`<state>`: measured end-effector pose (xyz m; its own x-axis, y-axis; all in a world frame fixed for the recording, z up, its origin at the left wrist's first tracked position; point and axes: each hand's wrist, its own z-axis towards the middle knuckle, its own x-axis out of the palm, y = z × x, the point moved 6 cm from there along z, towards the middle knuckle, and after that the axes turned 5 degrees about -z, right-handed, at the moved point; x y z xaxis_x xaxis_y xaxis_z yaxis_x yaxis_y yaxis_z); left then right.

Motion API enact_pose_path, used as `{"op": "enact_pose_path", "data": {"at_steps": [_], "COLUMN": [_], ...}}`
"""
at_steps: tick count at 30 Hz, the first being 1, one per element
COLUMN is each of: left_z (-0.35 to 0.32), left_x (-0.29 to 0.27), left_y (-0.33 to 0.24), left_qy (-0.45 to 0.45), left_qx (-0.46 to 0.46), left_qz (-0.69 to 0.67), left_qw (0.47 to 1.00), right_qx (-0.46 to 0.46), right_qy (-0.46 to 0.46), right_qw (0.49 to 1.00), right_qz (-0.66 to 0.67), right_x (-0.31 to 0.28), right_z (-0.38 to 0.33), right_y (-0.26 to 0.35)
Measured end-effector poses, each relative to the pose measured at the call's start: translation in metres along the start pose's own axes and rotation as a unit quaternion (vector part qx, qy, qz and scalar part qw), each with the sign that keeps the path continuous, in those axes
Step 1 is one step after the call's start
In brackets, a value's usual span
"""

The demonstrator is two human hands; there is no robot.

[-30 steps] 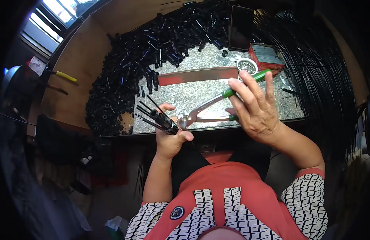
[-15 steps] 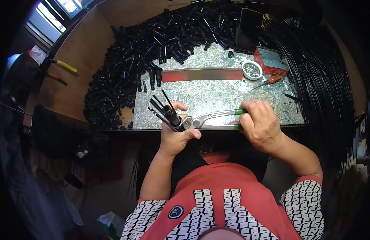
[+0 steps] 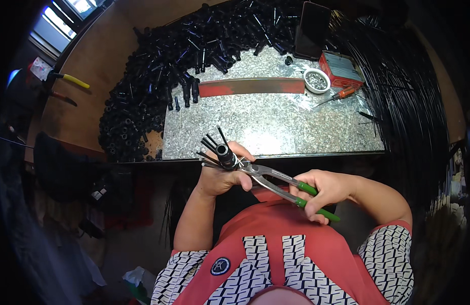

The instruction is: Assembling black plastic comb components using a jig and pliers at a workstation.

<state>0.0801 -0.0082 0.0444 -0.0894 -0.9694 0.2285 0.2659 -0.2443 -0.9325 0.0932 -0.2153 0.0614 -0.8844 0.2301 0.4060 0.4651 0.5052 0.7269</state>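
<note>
Pliers (image 3: 279,176) in right fingers (image 3: 306,177), black tube (image 3: 226,157) within left fingers (image 3: 243,151).

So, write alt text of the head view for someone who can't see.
A person's right hand holds green-handled pliers, their head at a black tube that the left hand holds with thin black rods. Beyond, a speckled worktop bears a white cup, an orange screwdriver and heaped black parts.
</note>
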Motion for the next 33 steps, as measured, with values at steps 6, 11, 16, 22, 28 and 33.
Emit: {"op": "enact_pose_path", "data": {"at_steps": [6, 11, 16, 22, 28, 33], "left_z": [0.002, 0.001, 0.0, -0.013, -0.008, -0.009], "left_x": [-0.009, -0.017, -0.009, -0.034, -0.026, -0.034], "left_y": [0.0, 0.007, 0.006, 0.005, 0.006, 0.022], "left_qy": [-0.099, -0.086, -0.02, -0.199, -0.156, -0.148], "left_qx": [-0.01, -0.028, 0.012, 0.062, 0.075, 0.079], "left_qz": [0.077, -0.063, -0.035, 0.04, 0.008, 0.057], "left_qw": [0.992, 0.994, 0.999, 0.977, 0.985, 0.984], "right_qx": [-0.206, -0.158, 0.032, -0.25, -0.096, -0.076], "right_qy": [-0.309, -0.222, -0.044, -0.321, -0.091, -0.093], "right_qw": [0.774, 0.901, 0.995, 0.793, 0.983, 0.971], "right_qz": [-0.513, -0.336, 0.078, -0.453, -0.127, -0.205], "right_x": [-0.001, -0.004, -0.003, -0.007, -0.01, -0.008], "right_z": [-0.014, -0.006, 0.003, -0.003, 0.003, -0.004], "right_y": [0.035, 0.023, -0.011, 0.029, 0.011, 0.011]}}
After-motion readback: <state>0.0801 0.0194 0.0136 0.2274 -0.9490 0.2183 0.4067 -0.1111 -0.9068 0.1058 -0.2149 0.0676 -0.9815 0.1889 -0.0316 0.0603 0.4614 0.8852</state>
